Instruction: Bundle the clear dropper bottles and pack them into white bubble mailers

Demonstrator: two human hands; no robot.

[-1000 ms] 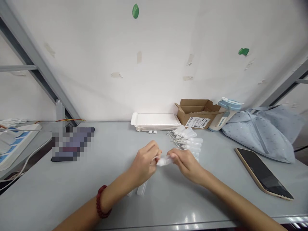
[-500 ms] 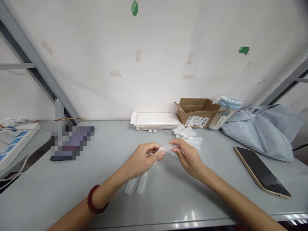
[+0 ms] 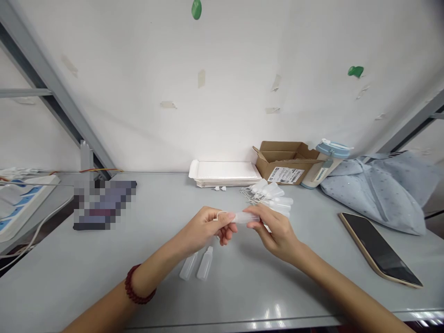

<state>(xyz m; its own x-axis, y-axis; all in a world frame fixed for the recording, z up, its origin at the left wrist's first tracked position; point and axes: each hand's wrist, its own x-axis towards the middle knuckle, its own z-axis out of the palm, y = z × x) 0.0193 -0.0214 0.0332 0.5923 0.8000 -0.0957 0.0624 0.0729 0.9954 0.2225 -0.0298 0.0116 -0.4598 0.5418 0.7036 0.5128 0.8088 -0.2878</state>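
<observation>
A small translucent squeeze bottle (image 3: 243, 217) lies level between my two hands above the middle of the table. My left hand (image 3: 211, 226) pinches its left end, where a thin white loop (image 3: 219, 214) shows beside the thumb; the cap end is mostly covered by the fingers. Thumb and fingers of my right hand (image 3: 272, 226) close on the bottle's other end. Two similar bottles, a left one (image 3: 188, 267) and a right one (image 3: 205, 264), lie side by side below my left hand. Behind my right hand is a pile of several more bottles (image 3: 274, 190) with thin white tips.
White padded envelopes (image 3: 225, 171) are stacked by the wall, with two small white caps (image 3: 219, 188) in front. An open cardboard box (image 3: 286, 162), a tumbler (image 3: 326, 164), a pale blue bag (image 3: 374, 189) and a phone (image 3: 379, 249) are at right. A power strip (image 3: 24, 203) lies far left.
My left hand has turned on the bottle: its thumb now lies across the top and its lower fingers have loosened. The white loop has swung from below the thumb to above it.
</observation>
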